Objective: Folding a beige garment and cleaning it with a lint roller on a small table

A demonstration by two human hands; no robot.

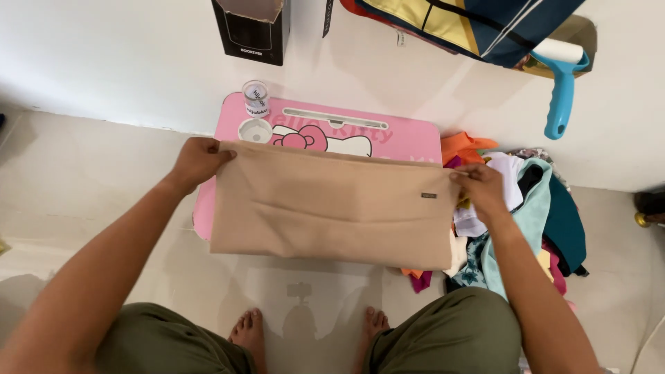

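Both hands pinch the top corners of a folded beige cloth (332,208), left hand (197,161) and right hand (480,188) with fingers closed on it, spread over the pink tabletop (409,135). A clear cup (255,98) stands beyond; a clothes pile (533,208) lies right.

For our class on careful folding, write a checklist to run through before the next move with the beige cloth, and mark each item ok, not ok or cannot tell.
1. Left hand grips the upper left corner of the beige cloth: ok.
2. Right hand grips the upper right corner: ok.
3. Top edge stretched straight between the hands: ok.
4. Cloth free of creases: not ok, soft folds run across the middle.
5. Pink table free beneath: cannot tell, cloth covers most of it.
6. Small clear cup away from the cloth: ok.
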